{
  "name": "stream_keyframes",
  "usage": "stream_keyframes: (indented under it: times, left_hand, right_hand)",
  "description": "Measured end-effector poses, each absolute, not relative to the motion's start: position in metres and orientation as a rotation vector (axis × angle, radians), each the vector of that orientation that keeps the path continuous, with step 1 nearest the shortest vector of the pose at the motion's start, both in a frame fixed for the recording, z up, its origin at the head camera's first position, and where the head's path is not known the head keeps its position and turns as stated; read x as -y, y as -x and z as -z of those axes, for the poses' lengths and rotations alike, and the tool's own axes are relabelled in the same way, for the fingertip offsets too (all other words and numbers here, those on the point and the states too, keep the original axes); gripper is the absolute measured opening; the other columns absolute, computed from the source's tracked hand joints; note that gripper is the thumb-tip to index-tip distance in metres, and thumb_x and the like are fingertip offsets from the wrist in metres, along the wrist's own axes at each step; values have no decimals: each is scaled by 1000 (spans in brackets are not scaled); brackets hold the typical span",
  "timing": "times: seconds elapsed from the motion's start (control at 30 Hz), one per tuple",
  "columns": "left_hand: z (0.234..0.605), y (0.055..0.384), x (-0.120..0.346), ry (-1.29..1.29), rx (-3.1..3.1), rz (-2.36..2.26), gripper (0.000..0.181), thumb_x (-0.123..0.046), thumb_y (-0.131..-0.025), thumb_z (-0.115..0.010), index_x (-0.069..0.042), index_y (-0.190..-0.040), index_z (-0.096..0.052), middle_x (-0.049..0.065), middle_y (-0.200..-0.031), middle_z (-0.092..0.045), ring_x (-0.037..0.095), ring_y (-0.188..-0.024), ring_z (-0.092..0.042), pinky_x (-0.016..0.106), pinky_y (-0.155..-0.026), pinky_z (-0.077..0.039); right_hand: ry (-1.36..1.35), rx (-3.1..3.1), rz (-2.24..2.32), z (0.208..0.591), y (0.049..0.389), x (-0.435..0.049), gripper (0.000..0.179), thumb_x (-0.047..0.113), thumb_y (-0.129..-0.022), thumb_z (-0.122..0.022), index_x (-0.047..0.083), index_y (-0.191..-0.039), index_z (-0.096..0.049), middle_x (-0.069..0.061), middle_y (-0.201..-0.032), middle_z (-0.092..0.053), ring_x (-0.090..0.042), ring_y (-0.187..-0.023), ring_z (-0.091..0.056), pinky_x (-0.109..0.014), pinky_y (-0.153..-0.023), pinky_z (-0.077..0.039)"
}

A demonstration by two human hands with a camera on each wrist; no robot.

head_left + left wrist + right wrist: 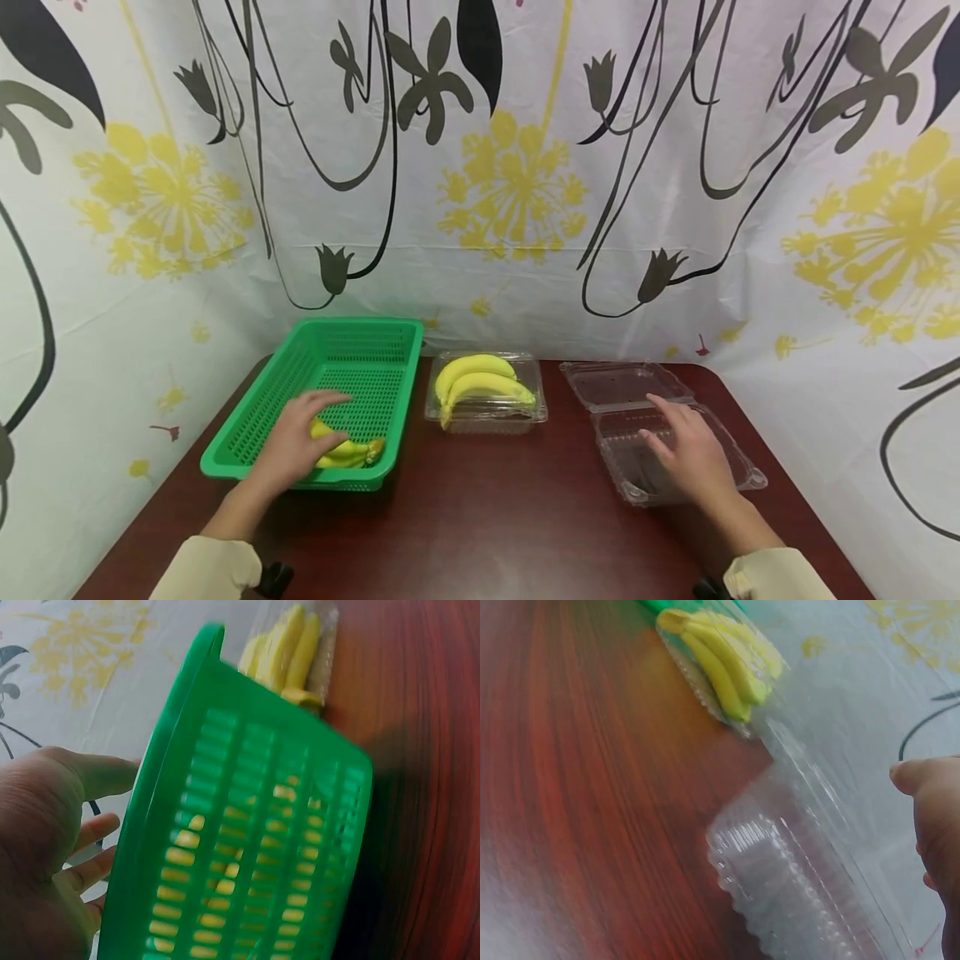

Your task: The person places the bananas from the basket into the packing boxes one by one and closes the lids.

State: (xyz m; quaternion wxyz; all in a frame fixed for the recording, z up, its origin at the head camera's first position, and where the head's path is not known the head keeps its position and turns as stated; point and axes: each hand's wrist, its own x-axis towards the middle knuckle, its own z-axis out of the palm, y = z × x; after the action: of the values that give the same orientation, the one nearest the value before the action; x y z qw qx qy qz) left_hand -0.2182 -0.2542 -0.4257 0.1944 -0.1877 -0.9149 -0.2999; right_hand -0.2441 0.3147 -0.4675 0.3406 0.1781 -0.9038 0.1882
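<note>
Bananas (348, 454) lie at the near end of a green slotted plastic basket (367, 387), left of centre in the head view. The left hand (296, 437) is above them, fingers loosely extended and parted from the thumb, gripping nothing; contact with the fruit cannot be determined. The left wrist view adds the basket's outer wall, with yellow visible through its slots and the fingertips hidden behind the rim.

The right hand (693, 450), at right of the head view, is over a clear hinged clamshell container (626, 454) with its lid laid back. Its fingers are open and hold nothing; contact with the container cannot be confirmed. In the right wrist view this hand occupies the right edge, and the container's ribbed side shows at lower centre.

A second clear clamshell (495, 427), at centre of the head view, contains packed bananas (480, 383). Both wrist views show their stem end, which appears at right in the head view. All containers rest on a dark red-brown wood-grain table (480, 517).
</note>
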Motion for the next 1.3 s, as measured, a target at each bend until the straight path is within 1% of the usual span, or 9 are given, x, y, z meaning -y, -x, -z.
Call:
stream_keyframes:
  times: [0.17,0.37,0.47,0.63,0.7,0.77,0.93,1.17,1.3]
  left_hand:
    - [423,222,272,555,2664,771,50,-8,-80,-79,-7,-127,-62,19,-131,-53,46,-123,-40,64,-95,-34]
    - [417,228,288,602,2762,697,53,-12,-78,-81,-5,-127,-62,25,-133,-50,50,-123,-37,66,-96,-30]
    - [415,231,292,643,2787,639,54,-17,-76,-83,-4,-124,-64,26,-132,-51,51,-121,-39,67,-97,-28]
    - [416,234,295,668,2849,562,54,-21,-76,-84,-6,-124,-65,25,-132,-52,50,-120,-41,66,-93,-33]
    - [417,235,296,661,2879,548,54,-21,-76,-84,-6,-124,-65,25,-133,-52,50,-119,-41,67,-91,-35]
    - [417,236,297,660,2909,536,54,-21,-75,-84,-7,-124,-66,25,-134,-51,51,-119,-41,68,-90,-34]
    - [417,239,300,655,2978,500,54,-19,-75,-83,-11,-125,-66,26,-138,-47,52,-123,-36,73,-90,-29]
    - [415,241,301,678,3014,490,48,-16,-76,-82,-12,-121,-68,27,-137,-47,54,-122,-36,75,-88,-29]
    - [413,240,301,683,3019,482,39,-18,-76,-82,-15,-113,-71,26,-134,-50,54,-120,-38,73,-87,-31]
  right_hand:
    - [-457,2353,-481,464,247,-327,69,9,-72,-84,5,-134,-54,-20,-112,-60,-40,-99,-55,-58,-79,-44]
    - [-380,2446,-510,461,249,-339,68,13,-77,-82,6,-137,-51,-22,-120,-55,-40,-104,-51,-59,-81,-42]
    - [-347,2475,-501,461,251,-346,67,14,-78,-81,4,-137,-50,-22,-119,-54,-37,-96,-50,-56,-75,-43]
    - [-306,2491,-494,464,255,-358,65,14,-79,-81,2,-135,-51,-21,-112,-54,-31,-85,-48,-49,-65,-40]
    - [-292,2503,-513,465,256,-362,63,14,-79,-80,2,-135,-51,-22,-113,-54,-34,-88,-48,-51,-68,-42]
    - [-280,2529,-555,465,257,-365,61,13,-81,-79,1,-134,-51,-26,-118,-53,-41,-97,-49,-58,-76,-41]
    - [-231,2609,-634,463,259,-372,54,13,-85,-75,-4,-131,-52,-34,-126,-48,-54,-115,-41,-68,-90,-31]
    - [-202,2643,-653,462,261,-382,53,13,-83,-76,-6,-127,-53,-35,-126,-49,-56,-117,-40,-69,-91,-29]
    - [-188,2713,-746,462,263,-389,56,19,-88,-73,-9,-130,-49,-38,-128,-46,-57,-118,-38,-68,-92,-32]
